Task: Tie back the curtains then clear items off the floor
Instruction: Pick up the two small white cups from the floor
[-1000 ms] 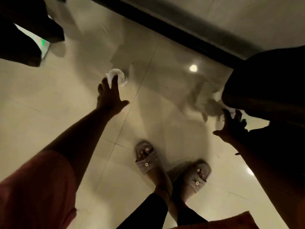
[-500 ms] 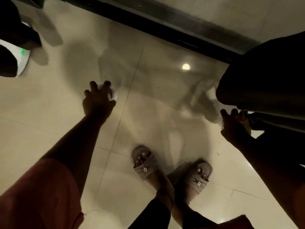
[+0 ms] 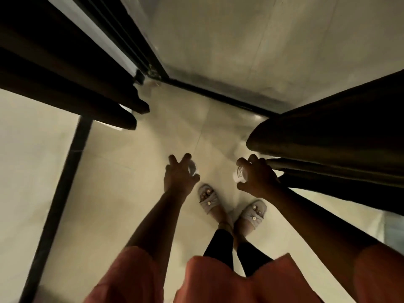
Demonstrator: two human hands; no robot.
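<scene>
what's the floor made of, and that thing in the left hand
Floor: looks like glazed ceramic or stone tile, pale, glossy, with thin grout lines.
Object in the left hand: a small clear object, apparently transparent plastic or glass; its rim catches light, though blur leaves it open.

Two curtains are hung on either side of the view: the left curtain (image 3: pixel 65 84) at the upper left, the right curtain (image 3: pixel 341 136) at the right. Between them, a sliding-door track (image 3: pixel 218 96) is run across the far edge of the tiled floor (image 3: pixel 109 193). The left hand (image 3: pixel 178 174) is held above the floor, left of the slippered feet (image 3: pixel 208 199), with a clear cup (image 3: pixel 192 168) gripped in it. The right hand (image 3: pixel 258 176) is held just beside the right curtain's lower edge, with a small clear container (image 3: pixel 239 173) gripped in it. Both hands are placed ahead of the feet.
</scene>
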